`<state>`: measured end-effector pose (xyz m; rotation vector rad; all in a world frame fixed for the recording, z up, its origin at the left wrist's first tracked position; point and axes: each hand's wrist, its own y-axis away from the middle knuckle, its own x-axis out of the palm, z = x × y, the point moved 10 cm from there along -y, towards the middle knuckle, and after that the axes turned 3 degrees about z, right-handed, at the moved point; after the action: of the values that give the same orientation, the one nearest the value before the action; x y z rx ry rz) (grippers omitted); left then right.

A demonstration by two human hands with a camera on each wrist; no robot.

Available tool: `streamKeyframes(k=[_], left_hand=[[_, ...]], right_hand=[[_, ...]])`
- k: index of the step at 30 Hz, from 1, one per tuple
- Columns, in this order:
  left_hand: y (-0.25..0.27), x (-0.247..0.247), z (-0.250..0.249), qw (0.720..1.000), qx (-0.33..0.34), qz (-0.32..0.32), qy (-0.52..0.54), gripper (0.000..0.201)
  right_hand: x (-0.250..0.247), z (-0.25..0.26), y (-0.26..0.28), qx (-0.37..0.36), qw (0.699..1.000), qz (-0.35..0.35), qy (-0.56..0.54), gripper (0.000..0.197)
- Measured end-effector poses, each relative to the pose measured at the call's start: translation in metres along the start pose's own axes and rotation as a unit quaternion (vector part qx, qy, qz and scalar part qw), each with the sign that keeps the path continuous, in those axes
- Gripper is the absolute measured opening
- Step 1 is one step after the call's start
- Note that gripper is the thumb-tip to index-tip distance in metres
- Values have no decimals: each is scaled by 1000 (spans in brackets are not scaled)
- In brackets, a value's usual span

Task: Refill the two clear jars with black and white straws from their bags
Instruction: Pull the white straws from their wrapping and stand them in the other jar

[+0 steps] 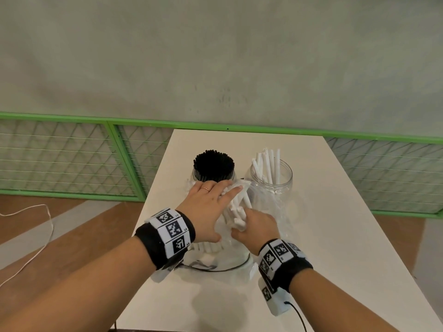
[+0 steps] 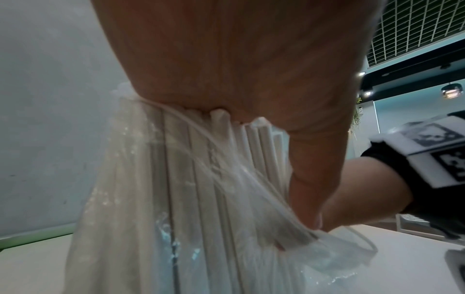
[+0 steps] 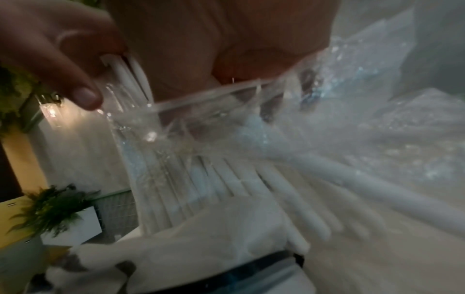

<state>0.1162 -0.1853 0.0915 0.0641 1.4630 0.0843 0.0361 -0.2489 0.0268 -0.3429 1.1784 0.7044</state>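
On the white table (image 1: 323, 236) stand two clear jars: the left jar (image 1: 214, 174) is packed with black straws (image 1: 213, 161), and the right jar (image 1: 272, 180) holds a few white straws (image 1: 268, 164). In front of them a clear bag (image 1: 231, 252) of white straws (image 1: 237, 209) stands upright. My left hand (image 1: 208, 208) lies over the straw tops, thumb down the bag's side (image 2: 314, 179). My right hand (image 1: 256, 230) grips the bag's open rim, its fingers (image 3: 271, 107) showing through the film. The bag (image 2: 163, 189) fills both wrist views.
A green-framed mesh fence (image 1: 72, 159) runs behind and beside the table. A thin black cable (image 1: 215, 270) lies on the table under the bag. A white cord (image 1: 36, 236) trails on the wooden floor to the left. The table's front edge is just below my wrists.
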Motion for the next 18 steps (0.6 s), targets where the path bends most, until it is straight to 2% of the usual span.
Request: streamKeyframes(k=[4, 8, 12, 15, 18], left_hand=[[-3, 2, 0, 1000, -7, -1, -14, 117], [-3, 3, 2, 1000, -14, -3, -22, 114], [-4, 3, 2, 999, -19, -4, -28, 115], [-5, 3, 1, 999, -23, -3, -31, 114], [-5, 2, 1, 999, -23, -5, -36, 114]], right_hand=[[0, -6, 6, -15, 986, 24, -166, 12], [-15, -13, 11, -29, 958, 17, -284, 21], [-50, -29, 12, -11, 927, -80, -365, 9], [-79, -40, 14, 2, 886, -167, -433, 21], [-108, -44, 16, 5, 860, -229, -456, 33]])
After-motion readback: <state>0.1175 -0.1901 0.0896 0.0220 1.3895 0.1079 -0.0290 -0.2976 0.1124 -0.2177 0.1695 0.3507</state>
